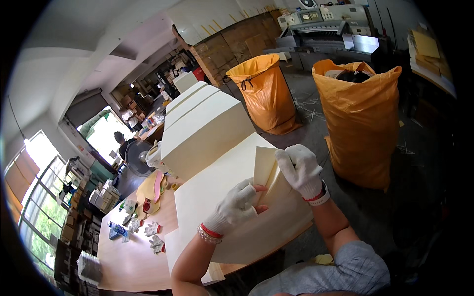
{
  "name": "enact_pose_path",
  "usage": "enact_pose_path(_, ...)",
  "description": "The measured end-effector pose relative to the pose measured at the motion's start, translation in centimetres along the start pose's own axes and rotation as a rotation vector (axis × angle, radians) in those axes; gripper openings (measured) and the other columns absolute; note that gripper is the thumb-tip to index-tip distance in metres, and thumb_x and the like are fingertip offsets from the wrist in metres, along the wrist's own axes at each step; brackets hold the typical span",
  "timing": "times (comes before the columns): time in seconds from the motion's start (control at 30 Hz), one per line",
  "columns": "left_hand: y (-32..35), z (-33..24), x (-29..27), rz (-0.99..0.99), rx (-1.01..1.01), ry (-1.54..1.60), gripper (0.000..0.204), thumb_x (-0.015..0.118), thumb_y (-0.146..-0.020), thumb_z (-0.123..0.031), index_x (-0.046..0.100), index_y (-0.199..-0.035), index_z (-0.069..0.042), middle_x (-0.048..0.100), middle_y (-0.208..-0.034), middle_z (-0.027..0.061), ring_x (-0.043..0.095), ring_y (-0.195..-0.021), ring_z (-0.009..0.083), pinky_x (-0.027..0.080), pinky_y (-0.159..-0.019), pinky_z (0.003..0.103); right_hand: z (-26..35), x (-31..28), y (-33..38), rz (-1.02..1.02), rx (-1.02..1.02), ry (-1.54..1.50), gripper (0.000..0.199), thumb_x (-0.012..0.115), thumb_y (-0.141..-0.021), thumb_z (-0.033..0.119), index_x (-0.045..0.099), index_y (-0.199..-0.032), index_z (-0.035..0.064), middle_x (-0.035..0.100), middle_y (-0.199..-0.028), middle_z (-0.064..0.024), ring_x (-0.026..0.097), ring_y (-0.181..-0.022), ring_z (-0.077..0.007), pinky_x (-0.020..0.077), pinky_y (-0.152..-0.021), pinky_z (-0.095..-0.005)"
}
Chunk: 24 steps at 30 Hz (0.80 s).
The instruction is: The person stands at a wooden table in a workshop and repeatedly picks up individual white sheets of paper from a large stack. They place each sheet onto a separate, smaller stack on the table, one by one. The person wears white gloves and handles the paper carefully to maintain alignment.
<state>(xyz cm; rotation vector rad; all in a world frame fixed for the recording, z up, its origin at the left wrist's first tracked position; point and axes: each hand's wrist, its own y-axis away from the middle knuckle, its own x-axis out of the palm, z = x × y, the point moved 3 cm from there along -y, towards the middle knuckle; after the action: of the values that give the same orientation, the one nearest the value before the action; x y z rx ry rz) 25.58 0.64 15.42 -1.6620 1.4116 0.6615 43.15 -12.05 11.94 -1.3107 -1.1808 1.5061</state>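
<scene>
Both gloved hands are working a small bundle of cream paper sheets right over the near edge of the wooden bench. The left hand, in a white knit glove with a red cuff band, is pinching the lower edge of the bundle, bare fingertips poking out of the glove and closing on the paper. The right hand, also in a white knit glove, is curling its fingers over the top edge of the same bundle, gripping it firmly and bending the sheets upward. The bundle is standing tilted, lifted just above a broad flat stack of cream paper that is lying on the bench and overhanging its near edge. Just beyond that, tall blocks of cream paper are sitting in a row toward the far end of the bench. At the left side of the bench, a yellow cloth, a red tape roll and a pair of spare white gloves are lying scattered. On the floor off the right side, two bulging orange plastic sacks are standing upright, and a grey cutting machine is sitting behind them.
</scene>
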Motion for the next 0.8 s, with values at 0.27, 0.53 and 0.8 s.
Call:
enact_pose_path(0.27, 0.4, 0.1, 0.0, -0.092, 0.016, 0.02, 0.056, 0.068, -0.082, 0.007, 0.06, -0.136, -0.006, 0.058, -0.101, 0.0087, 0.056, -0.087, 0.0227, 0.048, -0.082, 0.033, -0.2, 0.6, 0.6, -0.117, -0.07, 0.021, 0.037, 0.069, -0.08, -0.006, 0.06, -0.117, -0.0045, 0.049, -0.079, -0.0092, 0.051, -0.063, -0.0263, 0.0427, -0.055, -0.0379)
enact_pose_path(0.53, 0.1, -0.1, 0.4, -0.038, -0.028, 0.059, 0.054, 0.072, -0.079, 0.006, 0.062, -0.131, -0.006, 0.058, -0.105, 0.0104, 0.06, -0.099, 0.023, 0.048, -0.091, 0.03, 0.7, 0.1, -0.4, -0.205, -0.139, 0.165, 0.038, 0.07, -0.077, -0.006, 0.061, -0.114, -0.0041, 0.049, -0.076, -0.0096, 0.053, -0.064, -0.0269, 0.0447, -0.055, -0.0368)
enact_pose_path(0.8, 0.2, 0.1, 0.2, -0.021, -0.116, 0.008, 0.048, 0.076, -0.084, -0.001, 0.063, -0.13, -0.009, 0.058, -0.127, 0.0121, 0.055, -0.12, 0.0267, 0.043, -0.105, 0.038, 0.6, 0.0, -0.1, -0.169, -0.141, 0.164, 0.036, 0.07, -0.08, -0.004, 0.061, -0.114, -0.0048, 0.048, -0.074, -0.0097, 0.051, -0.062, -0.0267, 0.042, -0.052, -0.0379)
